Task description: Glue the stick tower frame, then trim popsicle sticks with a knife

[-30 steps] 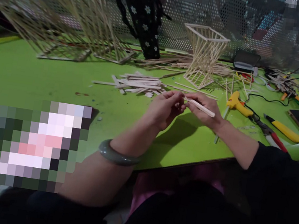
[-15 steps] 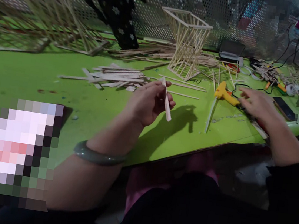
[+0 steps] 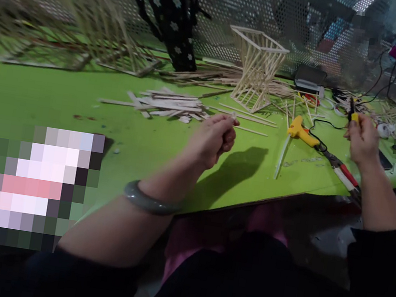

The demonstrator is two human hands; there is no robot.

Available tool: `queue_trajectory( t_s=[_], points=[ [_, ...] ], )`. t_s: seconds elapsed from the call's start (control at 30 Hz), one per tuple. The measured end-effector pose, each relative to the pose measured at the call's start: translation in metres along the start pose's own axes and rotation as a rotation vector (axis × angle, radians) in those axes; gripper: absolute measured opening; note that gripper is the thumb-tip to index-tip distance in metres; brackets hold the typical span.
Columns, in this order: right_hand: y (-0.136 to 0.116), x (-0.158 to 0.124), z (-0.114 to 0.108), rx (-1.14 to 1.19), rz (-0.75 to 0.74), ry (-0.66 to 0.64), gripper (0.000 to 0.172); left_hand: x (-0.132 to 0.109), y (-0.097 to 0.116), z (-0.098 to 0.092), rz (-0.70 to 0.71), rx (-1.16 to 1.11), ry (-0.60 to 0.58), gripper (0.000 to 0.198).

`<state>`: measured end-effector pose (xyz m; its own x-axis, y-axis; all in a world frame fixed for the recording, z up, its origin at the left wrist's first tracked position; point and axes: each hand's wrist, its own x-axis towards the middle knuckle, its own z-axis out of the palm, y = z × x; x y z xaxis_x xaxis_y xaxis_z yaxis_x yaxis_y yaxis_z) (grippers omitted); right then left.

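My left hand point(image 3: 216, 139) is closed above the table, with a pale tip of the wooden stick point(image 3: 233, 116) showing at the fingertips; the fingers hide the rest. My right hand point(image 3: 365, 139) is raised on the right, gripping a slim yellow-and-black tool point(image 3: 354, 117) that points up; its exact kind is unclear. Between my hands lies a yellow hot glue gun point(image 3: 302, 133), a clear glue stick point(image 3: 281, 156) jutting from it. Close by it, pliers point(image 3: 343, 172) with red and white handles rest near the table edge. A pile of flat wooden sticks point(image 3: 171, 104) lies beyond my left hand.
A twisted stick frame point(image 3: 257, 73) stands at the back of the green table point(image 3: 146, 146). Larger stick frames point(image 3: 69, 15) fill the back left. A flowered black bag point(image 3: 176, 21) leans behind. A phone point(image 3: 385, 160) lies by my right wrist, with cables and clutter beyond.
My right hand has lifted off the area by the glue gun and now holds the yellow-and-black tool. The left hand has turned, hiding most of its stick. The pliers are now uncovered.
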<state>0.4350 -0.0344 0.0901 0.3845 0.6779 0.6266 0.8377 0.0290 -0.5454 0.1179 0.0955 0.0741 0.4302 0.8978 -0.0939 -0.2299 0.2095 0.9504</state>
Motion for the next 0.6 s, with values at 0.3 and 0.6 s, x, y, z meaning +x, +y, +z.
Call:
queue_trajectory(
  t_s=[0.3,0.6],
  points=[
    [-0.135,0.002,0.14,0.122,-0.364,-0.428,0.065,0.011,-0.006,-0.01,0.134,-0.047,-0.019,0.018],
    [-0.11,0.001,0.158,-0.219,-0.404,-0.462,0.089,0.014,0.001,-0.012,0.076,-0.015,0.017,0.019]
  ],
)
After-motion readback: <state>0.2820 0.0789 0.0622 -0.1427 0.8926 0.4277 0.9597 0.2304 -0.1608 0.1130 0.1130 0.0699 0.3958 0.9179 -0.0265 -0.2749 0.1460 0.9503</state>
